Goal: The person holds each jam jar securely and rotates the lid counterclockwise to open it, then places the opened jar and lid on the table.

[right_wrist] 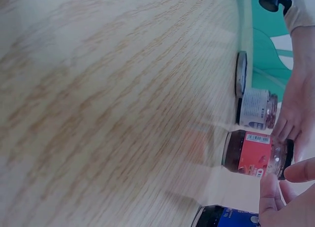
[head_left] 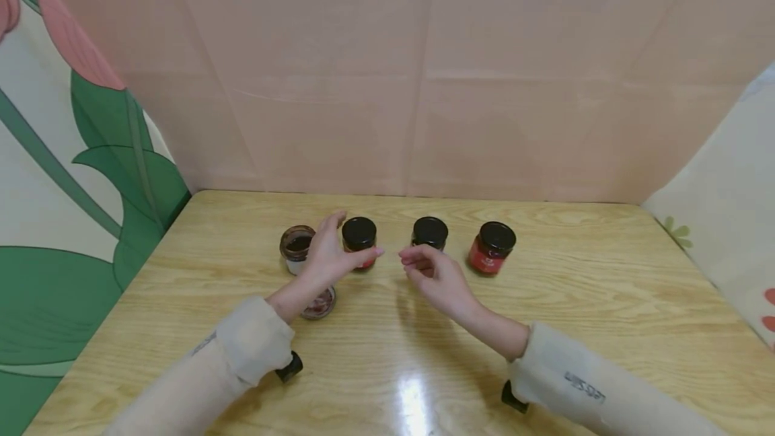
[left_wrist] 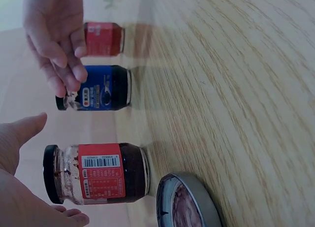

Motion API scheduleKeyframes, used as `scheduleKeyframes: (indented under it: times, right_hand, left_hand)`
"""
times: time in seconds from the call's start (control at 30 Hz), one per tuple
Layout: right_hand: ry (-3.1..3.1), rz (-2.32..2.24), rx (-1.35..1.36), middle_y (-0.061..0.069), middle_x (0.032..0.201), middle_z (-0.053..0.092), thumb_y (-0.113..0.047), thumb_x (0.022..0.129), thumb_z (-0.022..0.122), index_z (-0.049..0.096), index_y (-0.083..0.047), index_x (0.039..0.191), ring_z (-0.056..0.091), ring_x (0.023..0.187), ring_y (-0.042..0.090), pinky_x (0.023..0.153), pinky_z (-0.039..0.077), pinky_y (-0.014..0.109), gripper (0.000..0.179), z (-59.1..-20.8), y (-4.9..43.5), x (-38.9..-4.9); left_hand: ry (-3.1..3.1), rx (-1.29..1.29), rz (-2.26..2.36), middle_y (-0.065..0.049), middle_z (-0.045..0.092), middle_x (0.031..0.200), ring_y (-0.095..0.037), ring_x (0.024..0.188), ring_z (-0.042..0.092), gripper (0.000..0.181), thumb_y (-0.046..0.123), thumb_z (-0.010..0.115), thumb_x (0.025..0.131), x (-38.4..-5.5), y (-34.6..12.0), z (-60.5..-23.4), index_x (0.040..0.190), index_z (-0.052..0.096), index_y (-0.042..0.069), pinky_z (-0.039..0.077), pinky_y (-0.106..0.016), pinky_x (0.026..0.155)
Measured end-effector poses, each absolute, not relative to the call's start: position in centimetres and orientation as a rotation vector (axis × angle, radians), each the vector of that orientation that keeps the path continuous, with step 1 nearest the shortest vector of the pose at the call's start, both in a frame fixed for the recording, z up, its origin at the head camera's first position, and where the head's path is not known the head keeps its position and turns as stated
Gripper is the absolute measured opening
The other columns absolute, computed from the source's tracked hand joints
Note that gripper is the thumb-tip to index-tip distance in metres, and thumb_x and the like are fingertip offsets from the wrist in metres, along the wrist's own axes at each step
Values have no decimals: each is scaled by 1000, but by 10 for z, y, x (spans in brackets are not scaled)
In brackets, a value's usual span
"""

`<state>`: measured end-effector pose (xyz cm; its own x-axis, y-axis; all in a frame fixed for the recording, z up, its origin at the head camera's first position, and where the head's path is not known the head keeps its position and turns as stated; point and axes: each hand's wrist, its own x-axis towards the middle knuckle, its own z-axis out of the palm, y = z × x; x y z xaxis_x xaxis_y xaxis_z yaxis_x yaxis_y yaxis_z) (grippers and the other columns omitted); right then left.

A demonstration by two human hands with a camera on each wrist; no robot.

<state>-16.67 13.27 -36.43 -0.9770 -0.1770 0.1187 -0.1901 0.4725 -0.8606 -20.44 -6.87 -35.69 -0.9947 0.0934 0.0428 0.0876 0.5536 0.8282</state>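
Observation:
My left hand [head_left: 333, 253] spreads its thumb and fingers around a red-labelled jar [left_wrist: 103, 173] with a black lid. In the left wrist view a gap shows between the thumb and that jar. My right hand [head_left: 438, 281] hovers in front of a blue-labelled jar [left_wrist: 106, 89], its fingers loosely bent, with nothing held. Left of the first jar stands an open jar [head_left: 297, 244] with a pale label and dark contents. A detached lid [head_left: 319, 305] lies inner side up near my left wrist, smeared reddish inside.
Another red-labelled jar [head_left: 492, 249] with a black lid stands at the right of the row. All stand on a wood-grain table [head_left: 605, 274]. A pinkish cloth [head_left: 418, 86] hangs behind, and a leaf-patterned cloth [head_left: 127, 147] is at the left.

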Motion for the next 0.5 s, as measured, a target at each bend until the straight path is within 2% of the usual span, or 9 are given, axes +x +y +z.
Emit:
scheduleKeyframes:
  times: [0.37, 0.5]
  right_hand:
    - [-2683, 1589, 327, 20, 106, 65, 1, 89, 60, 63, 5, 111, 64, 97, 26, 85, 52, 34, 22, -365, 134, -166]
    - [-2677, 1602, 319, 21, 106, 65, 2, 89, 59, 63, 5, 110, 64, 97, 27, 86, 52, 35, 22, -365, 134, -166]
  left_hand:
    - [2755, 131, 1494, -16, 47, 141, -32, 130, 45, 97, 33, 86, 69, -210, -61, -368, 145, 33, 5, 37, -48, 107]
    - [2739, 113, 1521, -14, 51, 136, -31, 127, 48, 91, 31, 87, 69, -211, -62, -372, 142, 38, 6, 38, -47, 106]
